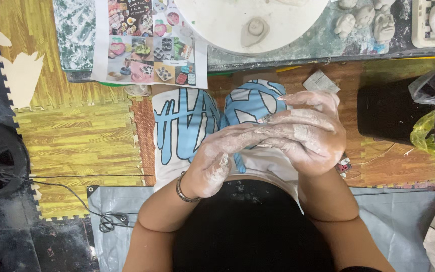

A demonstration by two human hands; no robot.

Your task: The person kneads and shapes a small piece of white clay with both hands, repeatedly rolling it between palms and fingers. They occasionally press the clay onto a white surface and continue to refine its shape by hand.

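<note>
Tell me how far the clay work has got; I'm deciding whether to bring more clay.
Done, it seems: several small shaped figures sit on the table edge, and one small clay piece lies on the round white board. In hand: left hand and right hand, clay-smeared, press together; anything between them is hidden. What remains cannot be judged.

White printed sheet of small colourful photos hanging over table edge at upper left, yellow-green plastic bag at right beside black container, crumpled grey wrapper on floor mat
</note>
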